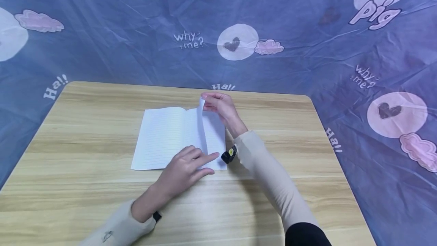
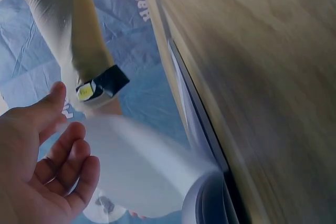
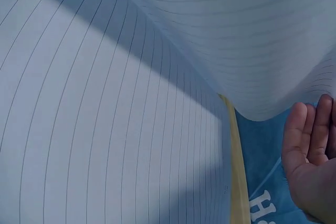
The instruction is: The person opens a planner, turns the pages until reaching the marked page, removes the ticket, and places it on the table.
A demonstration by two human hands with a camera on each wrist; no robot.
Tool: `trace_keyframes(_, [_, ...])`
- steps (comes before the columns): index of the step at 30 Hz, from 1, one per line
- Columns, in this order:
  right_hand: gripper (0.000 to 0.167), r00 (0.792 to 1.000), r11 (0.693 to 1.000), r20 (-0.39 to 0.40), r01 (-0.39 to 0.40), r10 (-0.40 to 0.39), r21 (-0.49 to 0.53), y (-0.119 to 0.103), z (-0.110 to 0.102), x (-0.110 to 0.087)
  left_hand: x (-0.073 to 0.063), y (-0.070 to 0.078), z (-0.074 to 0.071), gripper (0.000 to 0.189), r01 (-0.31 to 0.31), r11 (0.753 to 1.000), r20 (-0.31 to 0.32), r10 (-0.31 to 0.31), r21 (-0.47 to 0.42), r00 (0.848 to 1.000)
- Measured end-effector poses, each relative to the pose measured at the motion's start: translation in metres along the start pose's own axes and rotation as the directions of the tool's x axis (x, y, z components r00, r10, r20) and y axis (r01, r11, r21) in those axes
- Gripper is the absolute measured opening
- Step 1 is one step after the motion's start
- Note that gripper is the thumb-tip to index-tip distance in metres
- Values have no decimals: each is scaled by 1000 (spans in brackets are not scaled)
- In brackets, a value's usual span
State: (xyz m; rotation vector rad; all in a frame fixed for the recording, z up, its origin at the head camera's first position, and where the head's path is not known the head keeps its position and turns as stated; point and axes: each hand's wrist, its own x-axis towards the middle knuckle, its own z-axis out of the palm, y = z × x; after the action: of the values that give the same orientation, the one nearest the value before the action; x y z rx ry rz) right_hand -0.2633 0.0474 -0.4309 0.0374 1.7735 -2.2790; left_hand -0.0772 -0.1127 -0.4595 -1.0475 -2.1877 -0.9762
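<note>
An open notebook [image 1: 160, 136] with lined white pages lies on the wooden table. One page [image 1: 201, 124] stands raised from its right half and bends into a curve. At the far end of that page, my right hand [image 1: 222, 110] pinches its upper edge between thumb and fingers. In the right wrist view the raised page [image 3: 236, 40] arches over the lined page below. My left hand [image 1: 186, 166] is over the near edge of the notebook, index finger and thumb pointing right. The left wrist view shows this hand [image 2: 47, 156] beside the lifted page, its other fingers loosely bent, holding nothing.
The wooden table [image 1: 85, 132] has rounded far corners. A blue printed cloth [image 1: 153, 48] hangs behind it and along its sides. A black wrist camera [image 1: 228, 155] on the right sleeve sits close above the notebook's right edge.
</note>
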Motion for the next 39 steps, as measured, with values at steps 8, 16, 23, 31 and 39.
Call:
trace_keyframes(8, [12,1000,999,-2,-21,21,43,2,-1,2,0,-1,3,30,-21,999,-18,22,28,1000])
trace_keyframes(16, [12,999,999,20,-26,26,34,4,-2,2,0,-2,3,28,-31,999,-45,31,-17,999])
trace_keyframes(23, [36,1000,996,-12,-14,13,-87,8,-23,-2,-9,-4,-9,27,46,996,-142,-56,-77,988])
trace_keyframes(31, [22,987,619,67,142,-143,-773,26,-62,0,-30,-9,-43,15,196,977,-181,-209,-88,961])
trace_keyframes(39, [23,958,231,194,241,-210,-943,29,-72,-2,-58,-15,-70,31,341,940,-206,-331,14,921])
